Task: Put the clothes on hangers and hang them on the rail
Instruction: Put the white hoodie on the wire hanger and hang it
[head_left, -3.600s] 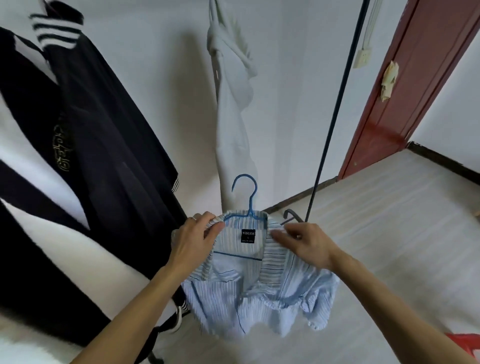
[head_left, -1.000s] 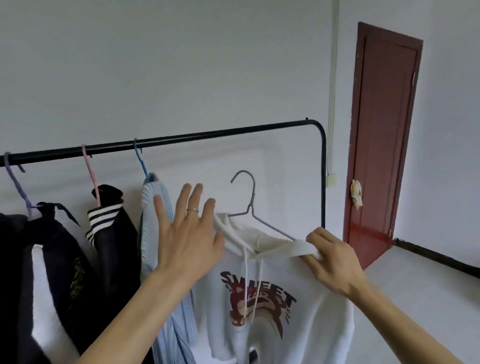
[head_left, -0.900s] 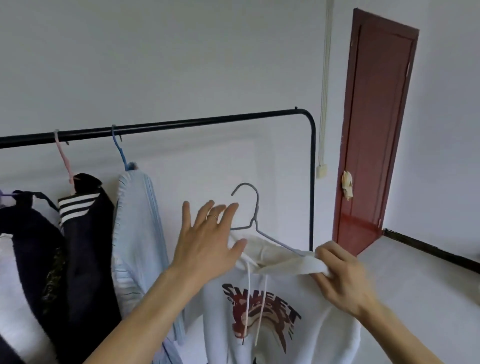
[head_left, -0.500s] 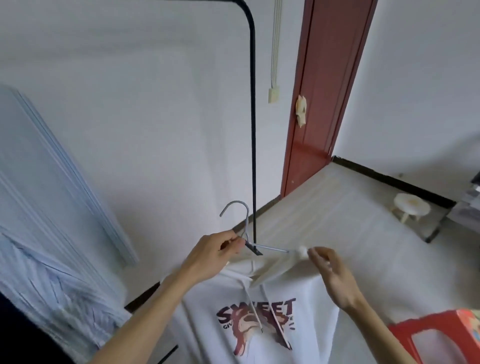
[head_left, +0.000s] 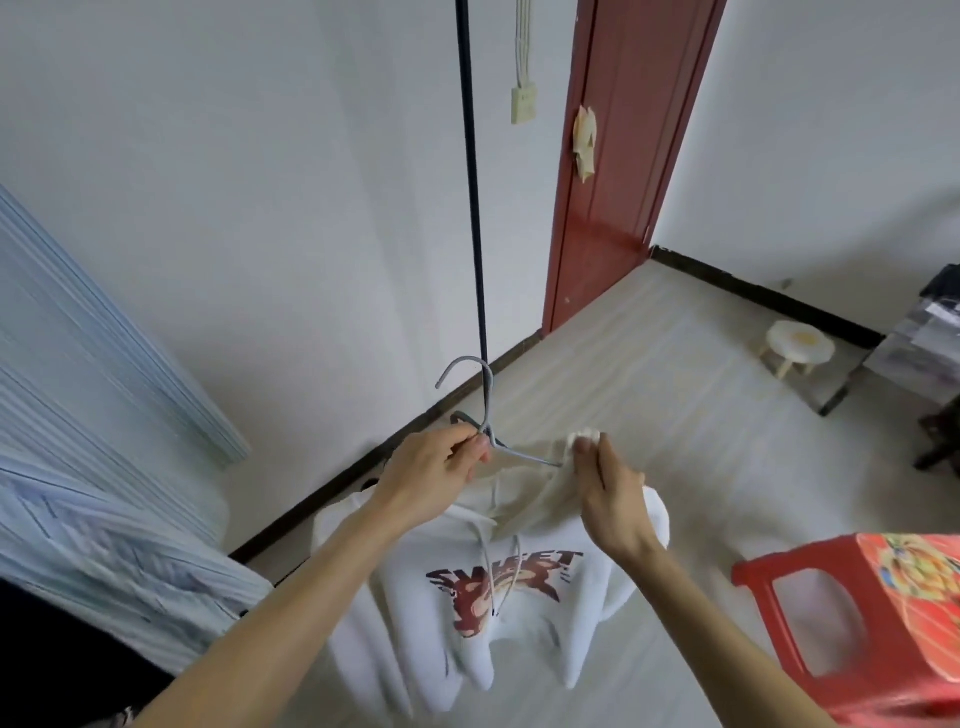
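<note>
A white hoodie (head_left: 498, 618) with a red and brown print hangs low in front of me on a grey wire hanger (head_left: 485, 410). My left hand (head_left: 439, 475) pinches the hanger at its neck, just below the hook. My right hand (head_left: 602, 488) grips the hoodie's hood fabric at the hanger's right end. The rail's black upright post (head_left: 474, 182) rises behind the hanger; the rail's top bar is out of view. A light blue striped shirt (head_left: 98, 441) hangs at the left.
A red plastic stool (head_left: 852, 634) stands at the lower right. A red-brown door (head_left: 623, 156) is in the far wall. A small white stool (head_left: 795, 353) and a glass-topped table (head_left: 914, 332) sit at the right. Dark clothing (head_left: 62, 660) hangs at the lower left.
The striped shirt went onto the rail, and the hoodie on its grey hanger came off it. My left hand took the hanger's neck and my view tilted down.
</note>
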